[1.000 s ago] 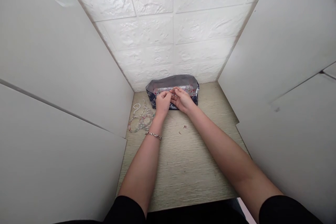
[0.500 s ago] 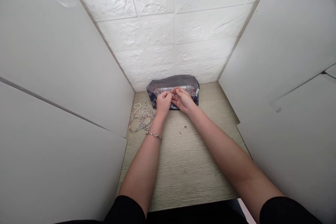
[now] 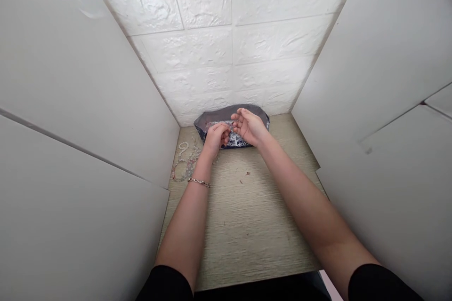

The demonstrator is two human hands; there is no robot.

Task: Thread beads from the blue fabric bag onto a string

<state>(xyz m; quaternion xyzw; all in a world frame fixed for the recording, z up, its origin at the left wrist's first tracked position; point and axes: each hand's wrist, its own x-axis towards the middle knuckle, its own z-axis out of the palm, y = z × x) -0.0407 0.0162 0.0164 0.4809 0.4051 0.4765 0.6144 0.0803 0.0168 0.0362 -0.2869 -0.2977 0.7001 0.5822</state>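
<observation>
My left hand (image 3: 216,138) is closed in a pinch over the front left of an open, dark blue and silver patterned pouch (image 3: 237,140). Whatever its fingertips hold is too small to make out. Just to its right and slightly higher, my right hand (image 3: 250,127) has thumb and forefinger brought together, with its other fingers loosely curled. Anything thin between those tips cannot be told. Small pale and reddish bits show inside the pouch, partly hidden behind both hands. Beaded strings (image 3: 181,164) in white, clear and pink lie left of the pouch.
The pouch stands on a pale wood-grain tabletop (image 3: 254,225) against a white brick-patterned wall (image 3: 203,47). Grey-white panels rise on the left (image 3: 81,84) and right (image 3: 374,56). Tiny reddish-brown bits (image 3: 247,173) lie in front of the pouch.
My hands, touching before, have drawn apart: the right has lifted slightly, the left has shifted a little left and down. More of the pouch's silver front shows between them.
</observation>
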